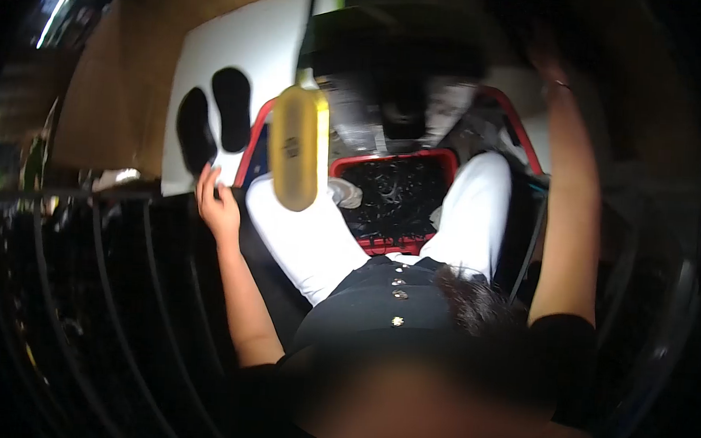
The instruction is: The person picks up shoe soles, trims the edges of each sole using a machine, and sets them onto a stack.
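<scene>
Two black sole-shaped pieces [231, 110] lie side by side on a white surface [196, 60] at the left. My left hand [218, 204] is at the lower end of the nearer black sole [196, 131], its fingers loosely apart; whether a fingertip touches the sole I cannot make out. At the upper right, my right hand [544, 56] reaches forward into deep shadow beside a dark machine [399, 47]. The fingers of that hand are lost in the dark, and so is anything they may hold.
A long yellow lamp-like object [297, 149] hangs before the machine, above my left thigh. Between my legs stands a red-rimmed bin [452, 165] with black scraps in it. Red frame bars [521, 133] flank the machine. Brown board [115, 88] rises at the far left.
</scene>
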Demonstrator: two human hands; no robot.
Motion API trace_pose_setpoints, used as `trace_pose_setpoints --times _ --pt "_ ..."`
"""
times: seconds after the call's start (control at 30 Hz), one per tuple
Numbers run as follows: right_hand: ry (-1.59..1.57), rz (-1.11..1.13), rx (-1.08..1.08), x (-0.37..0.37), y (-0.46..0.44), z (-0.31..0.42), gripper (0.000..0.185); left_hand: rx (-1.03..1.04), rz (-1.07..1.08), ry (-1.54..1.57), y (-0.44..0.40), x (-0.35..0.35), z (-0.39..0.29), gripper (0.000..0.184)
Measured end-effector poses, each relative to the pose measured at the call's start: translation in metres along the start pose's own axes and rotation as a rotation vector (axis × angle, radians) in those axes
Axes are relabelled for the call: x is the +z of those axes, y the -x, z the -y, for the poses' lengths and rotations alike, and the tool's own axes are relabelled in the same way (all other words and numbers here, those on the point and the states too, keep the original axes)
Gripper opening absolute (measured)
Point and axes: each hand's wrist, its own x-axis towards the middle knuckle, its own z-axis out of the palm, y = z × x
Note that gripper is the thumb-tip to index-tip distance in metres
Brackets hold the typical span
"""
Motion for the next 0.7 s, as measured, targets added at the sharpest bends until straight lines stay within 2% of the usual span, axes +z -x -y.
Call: trace_pose_setpoints --times 0.07,0.17,0.27,0.37,0.47,0.57,0.63,0.7 --pt "0.095 -0.136 -0.024 -0.015 0.016 0.018 0.052 0.011 -0.046 -0.017 0.029 0.007 -0.014 0.022" --pt "-0.021 0.016 0.045 -0.025 -0.001 0.036 0.054 0.074 0.07 0.005 0.056 0.017 -0.043 0.019" --pt "0.087 -0.231 0.04 -0.024 0.008 0.052 0.028 0.014 0.203 0.072 0.078 0.028 -0.055 0.015" --pt "0.185 -0.335 0.021 -0.026 0.005 0.051 0.027 -0.003 0.255 0.136 0.089 0.04 -0.067 0.016" --pt "0.033 -0.568 -0.083 -0.089 0.03 0.075 0.025 0.004 0.311 0.277 0.092 0.05 -0.078 0.016" --pt "-0.35 -0.597 -0.103 -0.157 0.066 0.116 0.025 -0.08 0.396 0.465 0.091 0.064 -0.096 0.017" --pt "-0.302 -0.443 -0.373 -0.178 0.112 0.124 0.047 -0.293 0.564 0.668 0.082 0.063 -0.133 0.021" --pt "-0.301 -0.393 -0.419 -0.212 0.164 0.164 0.04 -0.198 0.588 0.733 0.074 0.071 -0.166 0.031"
